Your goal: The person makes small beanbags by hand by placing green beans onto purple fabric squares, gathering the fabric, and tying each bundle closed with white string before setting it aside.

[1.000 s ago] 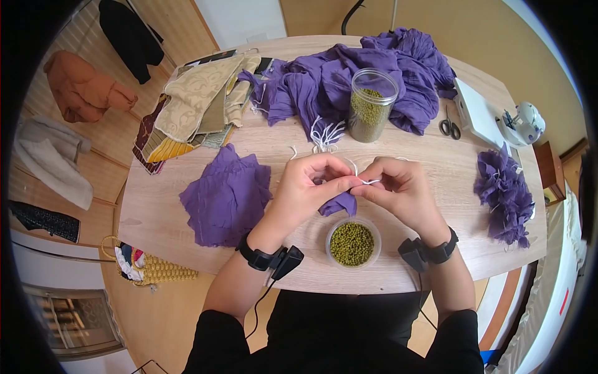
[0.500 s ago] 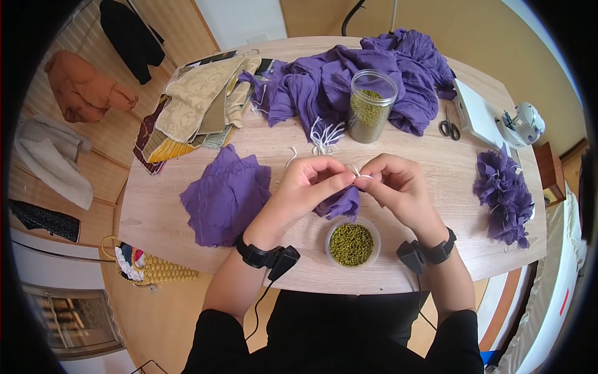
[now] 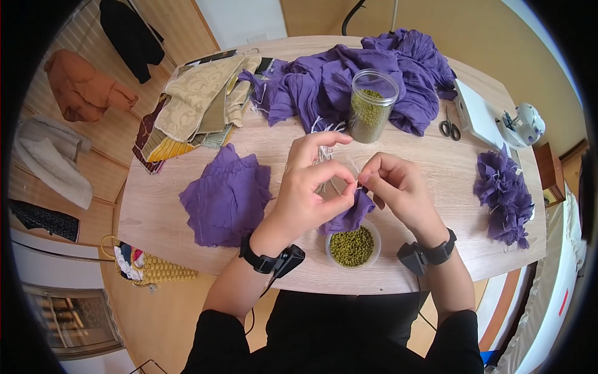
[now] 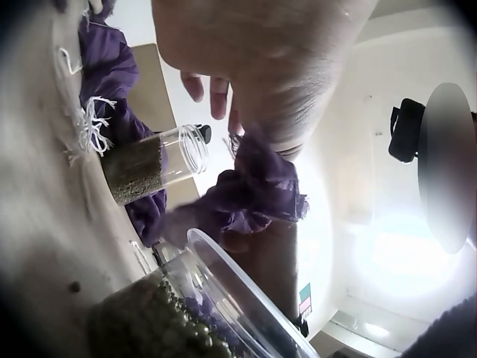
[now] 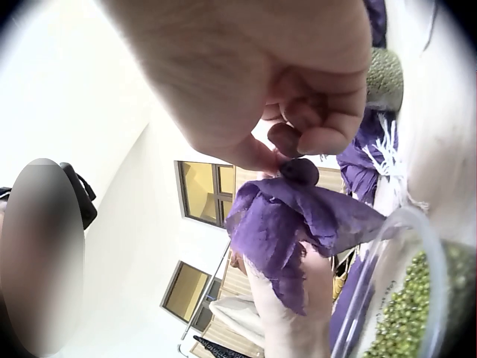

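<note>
A scrap of purple cloth [image 3: 344, 222] hangs gathered below my fingertips, over the back rim of a clear tub [image 3: 379, 248] of green beans [image 3: 352, 250]. My left hand [image 3: 305, 193] pinches white string [image 3: 357, 183] at the cloth's neck between thumb and forefinger, with its other fingers raised. Opposite it, the thumb and forefinger of my right hand [image 3: 398, 187] pinch the string too, fingertips nearly meeting the left ones. In the right wrist view a small rounded knob [image 5: 300, 171] of the cloth bulges just under the right fingertips.
Purple squares [image 3: 227, 196] lie stacked at left, patterned fabric samples [image 3: 193, 100] behind. A tall bean jar [image 3: 369, 118] stands before bunched purple fabric [image 3: 405, 75], white strings [image 3: 326, 149] nearby. Scissors [image 3: 450, 128], a small sewing machine [image 3: 526, 121] and a ruffled purple piece [image 3: 503, 196] are at right.
The white string was drawn out between both hands; now the fingertips are close together. The left hand's outer fingers have lifted and spread, and the cloth hangs lower, over the tub.
</note>
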`<act>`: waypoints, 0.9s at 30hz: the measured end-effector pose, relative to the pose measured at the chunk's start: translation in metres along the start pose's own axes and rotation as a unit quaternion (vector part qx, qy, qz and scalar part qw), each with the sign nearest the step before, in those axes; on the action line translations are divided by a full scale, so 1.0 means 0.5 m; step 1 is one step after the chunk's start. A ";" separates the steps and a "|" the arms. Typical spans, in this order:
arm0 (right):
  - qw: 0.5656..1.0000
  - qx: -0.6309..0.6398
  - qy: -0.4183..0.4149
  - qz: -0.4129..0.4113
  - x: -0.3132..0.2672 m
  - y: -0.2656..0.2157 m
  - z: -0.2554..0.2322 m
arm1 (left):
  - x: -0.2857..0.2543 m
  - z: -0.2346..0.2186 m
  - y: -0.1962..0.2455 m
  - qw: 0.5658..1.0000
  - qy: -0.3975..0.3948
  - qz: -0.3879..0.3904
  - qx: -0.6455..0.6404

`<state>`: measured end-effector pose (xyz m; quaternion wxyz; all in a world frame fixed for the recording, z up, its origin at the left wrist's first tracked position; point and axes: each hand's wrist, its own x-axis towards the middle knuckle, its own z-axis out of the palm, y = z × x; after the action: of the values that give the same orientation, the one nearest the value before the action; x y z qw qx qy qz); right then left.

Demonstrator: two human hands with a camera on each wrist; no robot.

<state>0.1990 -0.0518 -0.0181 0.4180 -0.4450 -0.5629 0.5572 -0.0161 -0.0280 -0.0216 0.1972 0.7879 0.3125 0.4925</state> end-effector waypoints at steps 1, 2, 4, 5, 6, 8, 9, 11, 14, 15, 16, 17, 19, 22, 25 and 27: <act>1.000 0.000 0.000 0.000 0.001 0.001 -0.002 | 0.004 -0.002 0.003 1.000 -0.005 0.024 0.002; 1.000 0.015 -0.011 0.004 0.002 0.003 -0.003 | 0.006 -0.003 0.004 0.999 -0.009 0.047 0.005; 0.999 0.030 -0.023 0.008 0.003 0.005 -0.003 | 0.002 -0.002 -0.008 0.998 -0.031 0.047 -0.010; 0.999 0.029 -0.016 0.001 0.004 0.007 -0.002 | -0.002 -0.001 -0.015 0.997 -0.054 0.048 -0.024; 1.000 0.028 -0.008 -0.007 0.004 0.008 -0.001 | -0.006 0.002 -0.020 0.997 -0.053 0.048 -0.024; 1.000 0.014 0.005 -0.027 0.003 0.004 0.005 | -0.011 0.007 -0.027 0.995 -0.041 -0.012 -0.089; 0.999 0.000 0.019 -0.046 0.001 0.003 0.009 | -0.011 0.007 -0.027 0.995 -0.041 -0.012 -0.088; 0.997 -0.030 0.039 -0.067 -0.001 0.013 0.015 | -0.012 0.007 -0.026 0.992 -0.038 -0.034 -0.118; 0.986 -0.107 0.068 -0.104 -0.004 0.010 0.018 | -0.013 0.012 -0.022 0.987 -0.034 -0.058 -0.146; 0.978 -0.154 0.077 -0.121 -0.006 0.008 0.018 | -0.014 0.012 -0.022 0.987 -0.034 -0.058 -0.146; 0.978 -0.154 0.077 -0.121 -0.006 0.009 0.019 | -0.014 0.012 -0.021 0.986 -0.035 -0.068 -0.148; 0.976 -0.157 0.083 -0.130 -0.007 0.011 0.020 | -0.014 0.012 -0.021 0.985 -0.037 -0.078 -0.150; 0.973 -0.160 0.089 -0.138 -0.006 0.017 0.020 | -0.013 0.012 -0.024 0.986 -0.034 -0.073 -0.144; 0.986 -0.107 0.075 -0.104 0.000 0.020 0.017 | -0.008 0.010 -0.025 0.991 -0.032 -0.058 -0.114; 0.999 0.030 0.015 0.020 0.001 0.002 0.004 | -0.006 0.010 -0.027 0.995 -0.032 -0.041 -0.081; 0.992 0.113 -0.015 0.056 0.000 -0.002 -0.002 | -0.005 0.008 -0.023 0.996 -0.031 -0.035 -0.071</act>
<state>0.2001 -0.0516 -0.0172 0.4255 -0.4173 -0.4763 0.6465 -0.0167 -0.0213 -0.0321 0.2796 0.7754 0.2974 0.4818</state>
